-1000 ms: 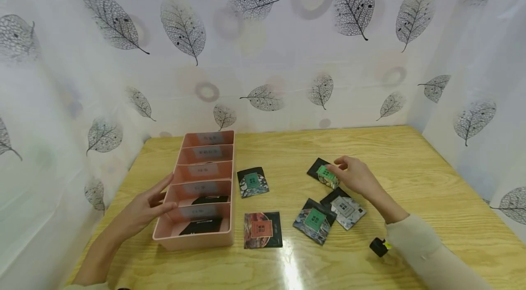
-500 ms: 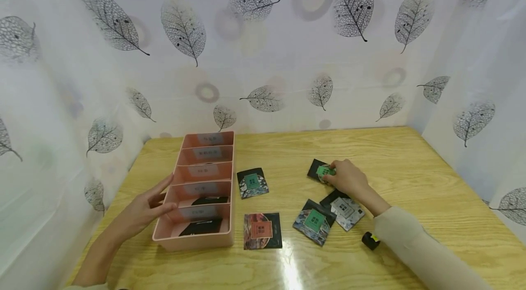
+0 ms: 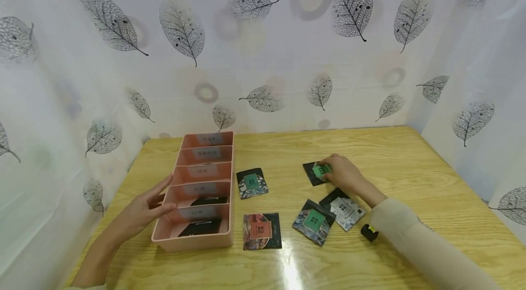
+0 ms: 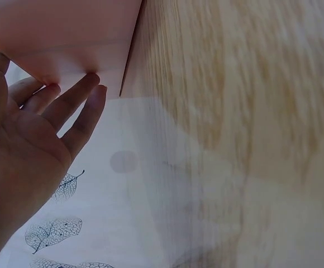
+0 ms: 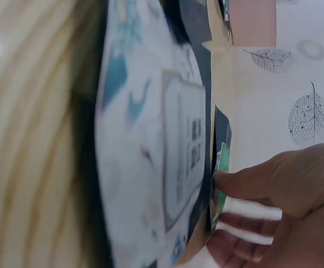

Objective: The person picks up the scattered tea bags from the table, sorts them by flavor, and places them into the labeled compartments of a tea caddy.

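Note:
At the left stands a pink divided box (image 3: 201, 242) with several compartments. My left hand (image 3: 139, 212) lies along its left side, thumb over the rim; the left wrist view shows fairly straight fingers (image 4: 75, 100) touching the outer wall. Toward the back right, my right hand (image 3: 344, 175) pinches a dark flat packet (image 3: 310, 174) with a green label by its right edge. In the right wrist view the thumb presses on the packet's face, and the packet (image 5: 222, 131) stands partly behind a nearer white-labelled packet (image 5: 145, 145). Fingers hide part of the pinched packet.
Other packets lie flat: a green-labelled one (image 3: 252, 183) beside the box, a red-labelled one (image 3: 261, 230), and another green-labelled one (image 3: 314, 221) overlapping the white-labelled packet. Dark packets (image 3: 201, 227) lie in the two nearest compartments. A small black object (image 3: 369, 232) is by the right sleeve.
My right hand has come down onto the green-labelled packet, taken hold of it, and shifted it slightly left while turning it. The left hand and the box have stayed in place.

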`<state>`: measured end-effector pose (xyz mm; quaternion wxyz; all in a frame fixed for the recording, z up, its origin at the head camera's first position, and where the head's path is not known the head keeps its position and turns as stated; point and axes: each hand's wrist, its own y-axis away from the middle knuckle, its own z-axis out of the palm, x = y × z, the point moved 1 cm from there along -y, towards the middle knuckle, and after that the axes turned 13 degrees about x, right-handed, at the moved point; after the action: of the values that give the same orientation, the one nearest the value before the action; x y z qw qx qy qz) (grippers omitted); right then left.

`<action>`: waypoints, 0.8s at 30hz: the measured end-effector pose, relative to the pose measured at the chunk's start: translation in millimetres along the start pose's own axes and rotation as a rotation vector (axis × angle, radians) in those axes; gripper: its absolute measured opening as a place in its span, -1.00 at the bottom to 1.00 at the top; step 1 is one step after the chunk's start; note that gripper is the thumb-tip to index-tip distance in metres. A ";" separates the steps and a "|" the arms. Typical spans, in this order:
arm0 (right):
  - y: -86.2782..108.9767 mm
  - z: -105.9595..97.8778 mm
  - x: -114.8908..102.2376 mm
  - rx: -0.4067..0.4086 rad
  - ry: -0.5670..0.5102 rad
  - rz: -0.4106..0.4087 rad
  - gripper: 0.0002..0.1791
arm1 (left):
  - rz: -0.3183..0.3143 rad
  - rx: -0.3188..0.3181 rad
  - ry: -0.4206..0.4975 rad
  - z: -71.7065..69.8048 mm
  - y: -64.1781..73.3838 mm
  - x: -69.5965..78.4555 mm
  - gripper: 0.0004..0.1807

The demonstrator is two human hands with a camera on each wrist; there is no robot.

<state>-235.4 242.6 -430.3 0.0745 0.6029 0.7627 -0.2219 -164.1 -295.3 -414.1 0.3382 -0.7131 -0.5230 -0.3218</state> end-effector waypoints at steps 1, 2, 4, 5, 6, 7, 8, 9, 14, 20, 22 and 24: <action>-0.7 0.1 1.0 -0.001 -0.010 -0.029 -0.59 | 0.000 0.000 0.000 0.0 0.1 0.0 -0.15; -1.3 0.3 2.1 -0.003 -0.024 -0.048 -0.60 | 0.001 0.001 -0.001 -0.1 0.2 -0.1 -0.15; -2.2 0.3 4.2 -0.012 -0.055 -0.064 -0.60 | 0.003 0.002 -0.002 -0.1 0.4 -0.1 -0.15; -2.5 0.2 5.3 -0.017 -0.068 -0.064 -0.60 | 0.004 0.003 -0.003 -0.1 0.4 -0.1 -0.15; -2.6 -0.3 6.2 -0.023 -0.080 -0.063 -0.60 | 0.005 0.005 -0.004 0.0 0.4 -0.2 -0.15; -2.5 -0.9 6.6 -0.028 -0.089 -0.063 -0.60 | 0.004 0.005 -0.004 0.0 0.4 -0.2 -0.15; -2.5 -1.3 7.3 -0.029 -0.098 -0.057 -0.60 | 0.004 0.006 -0.006 0.0 0.3 -0.3 -0.15; -2.3 -1.9 7.7 -0.029 -0.104 -0.055 -0.60 | 0.003 0.006 -0.007 0.1 0.2 -0.2 -0.15; 1.7 -5.4 8.6 0.019 -0.100 -0.015 -0.62 | -0.002 0.003 -0.009 0.4 -0.1 -0.1 -0.15; 12.8 -9.3 3.9 0.076 0.052 0.167 -0.52 | 0.001 0.002 -0.004 0.7 -0.2 -0.8 -0.15; 15.8 -9.2 0.7 0.048 0.101 0.220 -0.46 | 0.006 0.006 -0.013 0.6 -0.1 -1.1 -0.16; 17.4 -8.0 -2.9 0.009 0.148 0.254 -0.41 | 0.009 0.009 -0.021 0.4 0.0 -1.6 -0.16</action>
<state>-216.8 246.5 -426.4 0.0427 0.7097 0.6825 -0.1691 -164.5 -295.8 -415.6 0.3376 -0.7171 -0.5248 -0.3105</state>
